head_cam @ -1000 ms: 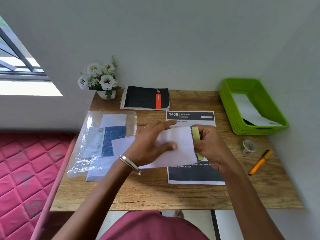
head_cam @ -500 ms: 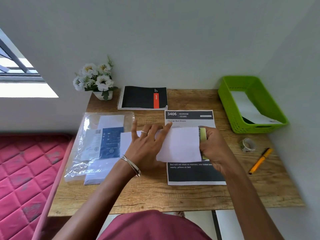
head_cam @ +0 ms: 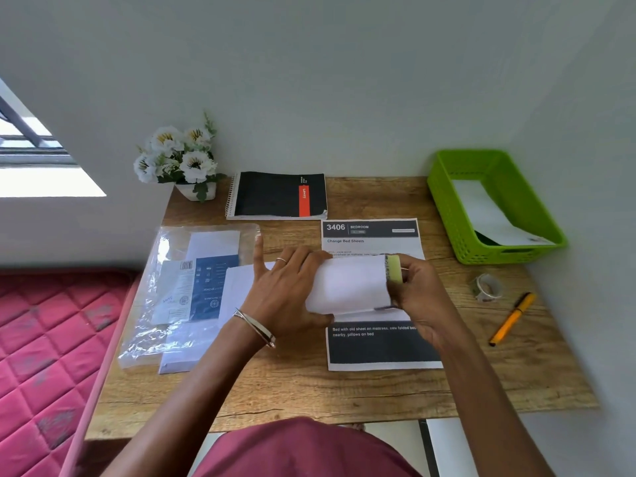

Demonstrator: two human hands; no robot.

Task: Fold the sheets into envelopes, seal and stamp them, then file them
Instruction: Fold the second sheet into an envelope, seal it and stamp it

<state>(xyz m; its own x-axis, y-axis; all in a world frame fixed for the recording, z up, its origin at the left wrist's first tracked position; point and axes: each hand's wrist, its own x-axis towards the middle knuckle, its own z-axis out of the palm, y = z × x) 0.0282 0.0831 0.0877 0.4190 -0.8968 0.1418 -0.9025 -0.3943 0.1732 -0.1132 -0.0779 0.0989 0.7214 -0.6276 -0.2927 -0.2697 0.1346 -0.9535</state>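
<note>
**Both hands on the envelope**

From the head camera we see our left hand (head_cam: 285, 290) lying flat, fingers straight and spread, pressing the white envelope (head_cam: 347, 285) onto the desk (head_cam: 309, 383). Our right hand (head_cam: 418, 297) curls round a yellow-green glue stick (head_cam: 394, 269), held against the envelope's right edge. Beneath the grip lies a printed sheet (head_cam: 375, 346). Far right of it, a green basket (head_cam: 457, 218) holds a white envelope (head_cam: 488, 215). Left, a clear plastic bag (head_cam: 165, 304) holds paper.
</note>
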